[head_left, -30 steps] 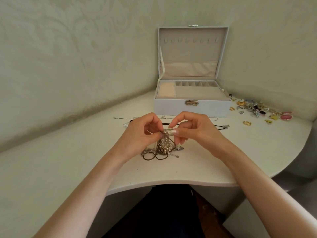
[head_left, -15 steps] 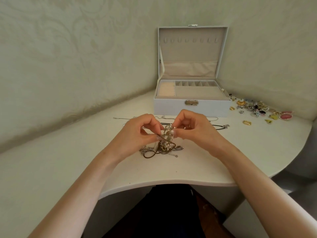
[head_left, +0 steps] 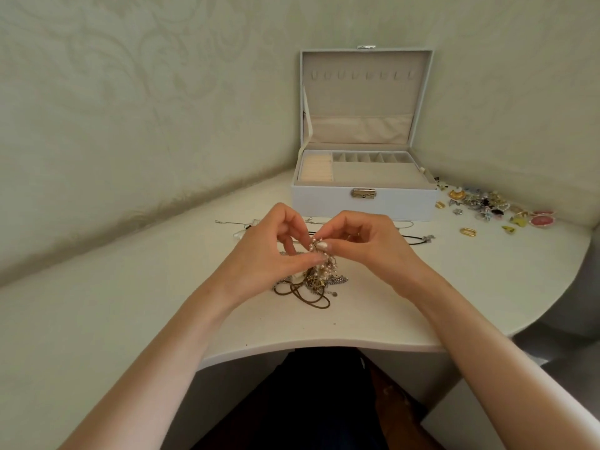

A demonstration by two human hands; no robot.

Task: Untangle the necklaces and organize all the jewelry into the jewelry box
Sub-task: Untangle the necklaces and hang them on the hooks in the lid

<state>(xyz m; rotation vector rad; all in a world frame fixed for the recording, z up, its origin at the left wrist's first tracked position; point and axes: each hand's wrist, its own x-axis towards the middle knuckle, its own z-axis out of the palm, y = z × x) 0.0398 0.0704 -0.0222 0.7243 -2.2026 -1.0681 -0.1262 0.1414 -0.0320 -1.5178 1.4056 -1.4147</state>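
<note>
Both hands have lifted: left hand (head_left: 276, 251) and right hand (head_left: 367, 245) pinch the necklace tangle (head_left: 313, 277); a hard tug could tighten knots.

A white table (head_left: 130, 303) with a curved front edge carries everything. Directly under the grip, where the left hand (head_left: 272, 251) and right hand (head_left: 370, 245) pinch it, the lower part of the tangle of necklaces (head_left: 311, 285) lies on the tabletop, its brown cord loops spilling toward the front edge. Beyond the grip stands the open jewelry box (head_left: 324, 204). A thin silver chain (head_left: 227, 222) lies behind and left of the grip, and a black cord (head_left: 418, 242) behind and right. Far right of the grip lies a heap of small jewelry (head_left: 480, 203), with a gold ring (head_left: 468, 231) just in front of it.
</note>
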